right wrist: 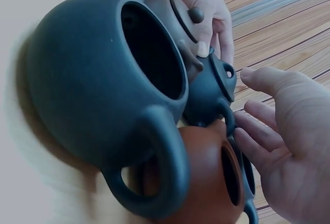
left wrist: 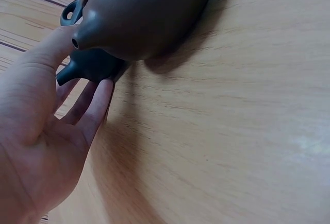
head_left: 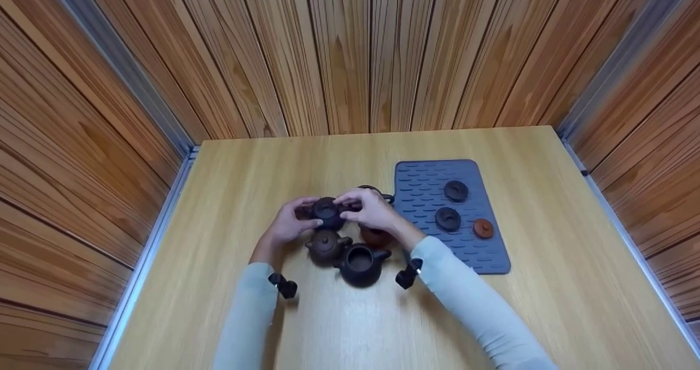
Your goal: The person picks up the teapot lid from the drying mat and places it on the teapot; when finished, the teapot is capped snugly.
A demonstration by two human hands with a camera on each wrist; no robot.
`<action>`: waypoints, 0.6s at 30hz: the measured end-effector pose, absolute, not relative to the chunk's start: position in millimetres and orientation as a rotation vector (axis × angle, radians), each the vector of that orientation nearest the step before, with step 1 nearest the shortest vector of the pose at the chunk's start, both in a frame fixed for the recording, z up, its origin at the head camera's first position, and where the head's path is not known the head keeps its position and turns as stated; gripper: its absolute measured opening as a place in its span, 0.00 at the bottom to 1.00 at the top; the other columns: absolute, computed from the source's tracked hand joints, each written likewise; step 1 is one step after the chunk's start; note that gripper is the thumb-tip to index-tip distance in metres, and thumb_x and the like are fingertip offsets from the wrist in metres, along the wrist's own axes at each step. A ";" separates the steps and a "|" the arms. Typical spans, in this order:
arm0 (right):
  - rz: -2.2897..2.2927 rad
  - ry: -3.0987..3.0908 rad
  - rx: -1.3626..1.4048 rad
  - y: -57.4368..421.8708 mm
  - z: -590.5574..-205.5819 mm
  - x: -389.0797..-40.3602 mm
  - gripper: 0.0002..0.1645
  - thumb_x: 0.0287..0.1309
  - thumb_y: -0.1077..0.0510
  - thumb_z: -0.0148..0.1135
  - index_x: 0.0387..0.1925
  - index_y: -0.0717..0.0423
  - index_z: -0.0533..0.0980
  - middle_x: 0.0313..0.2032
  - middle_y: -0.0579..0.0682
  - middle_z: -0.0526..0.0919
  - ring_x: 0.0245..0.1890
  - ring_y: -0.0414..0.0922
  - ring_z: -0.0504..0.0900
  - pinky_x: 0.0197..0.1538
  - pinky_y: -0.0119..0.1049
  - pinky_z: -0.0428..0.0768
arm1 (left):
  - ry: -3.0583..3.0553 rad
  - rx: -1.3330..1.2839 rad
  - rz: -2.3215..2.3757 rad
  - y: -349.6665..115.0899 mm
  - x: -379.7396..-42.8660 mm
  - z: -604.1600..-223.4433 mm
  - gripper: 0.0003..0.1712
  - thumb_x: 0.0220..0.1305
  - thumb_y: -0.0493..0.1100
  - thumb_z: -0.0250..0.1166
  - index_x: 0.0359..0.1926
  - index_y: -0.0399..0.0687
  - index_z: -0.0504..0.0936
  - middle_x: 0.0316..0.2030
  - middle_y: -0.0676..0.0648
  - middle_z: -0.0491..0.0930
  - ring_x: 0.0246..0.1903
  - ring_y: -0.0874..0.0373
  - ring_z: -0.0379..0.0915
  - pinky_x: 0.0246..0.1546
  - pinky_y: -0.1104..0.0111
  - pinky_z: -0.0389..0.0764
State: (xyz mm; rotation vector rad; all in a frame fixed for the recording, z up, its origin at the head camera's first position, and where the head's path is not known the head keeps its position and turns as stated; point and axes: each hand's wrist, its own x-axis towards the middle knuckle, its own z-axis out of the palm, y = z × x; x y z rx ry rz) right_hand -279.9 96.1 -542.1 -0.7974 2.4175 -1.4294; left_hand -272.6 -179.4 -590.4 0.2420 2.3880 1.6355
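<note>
A small dark teapot [head_left: 331,221] stands at the back of a cluster, its lid with a loop-shaped knob [right wrist: 229,72] seated on top. My left hand [head_left: 290,222] holds this pot at the spout side, thumb in front and fingers behind. On the opposite side, my right hand [head_left: 372,211] hovers by the lid and handle, fingers loosely spread and apparently apart from the pot. Nearer lies a brown lidded teapot [head_left: 324,247], and beside it a larger dark teapot without a lid [head_left: 358,274]. A reddish lidless teapot [right wrist: 201,167] sits below my right hand.
Another dark pot [head_left: 388,198] is mostly hidden behind my right hand. A grey textured mat [head_left: 415,184] lies to the right, bearing two dark lids [head_left: 455,191] and a reddish lid [head_left: 483,228]. Wood-panelled walls [head_left: 350,58] rise behind the table and along both sides.
</note>
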 end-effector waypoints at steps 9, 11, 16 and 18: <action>-1.548 2.344 -0.797 118.1 -536.7 -276.9 0.23 0.73 0.70 0.70 0.65 0.72 0.82 0.66 0.72 0.87 0.67 0.70 0.87 0.75 0.64 0.82 | 2.411 0.211 1.577 -175.8 -271.4 -581.5 0.33 0.72 0.35 0.77 0.75 0.45 0.80 0.73 0.34 0.81 0.75 0.38 0.76 0.81 0.47 0.73; -1.575 2.335 -0.805 123.8 -536.8 -276.7 0.22 0.72 0.71 0.69 0.65 0.74 0.82 0.65 0.73 0.87 0.66 0.71 0.87 0.74 0.64 0.82 | 2.422 0.234 1.545 -176.7 -272.5 -581.7 0.33 0.72 0.37 0.78 0.75 0.47 0.80 0.73 0.34 0.80 0.74 0.39 0.76 0.79 0.49 0.74; -1.578 2.407 -0.779 140.6 -535.0 -275.6 0.20 0.71 0.71 0.71 0.63 0.70 0.85 0.63 0.70 0.89 0.66 0.68 0.88 0.73 0.62 0.84 | 2.442 0.283 1.496 -181.9 -278.6 -587.8 0.33 0.71 0.38 0.78 0.74 0.47 0.80 0.73 0.34 0.80 0.70 0.39 0.79 0.74 0.52 0.79; -1.562 2.456 -0.757 147.5 -533.2 -275.0 0.20 0.70 0.69 0.72 0.62 0.67 0.86 0.64 0.67 0.90 0.67 0.66 0.88 0.73 0.60 0.84 | 2.437 0.251 1.482 -181.2 -278.9 -584.9 0.33 0.71 0.36 0.77 0.75 0.46 0.79 0.74 0.34 0.79 0.71 0.38 0.79 0.76 0.51 0.78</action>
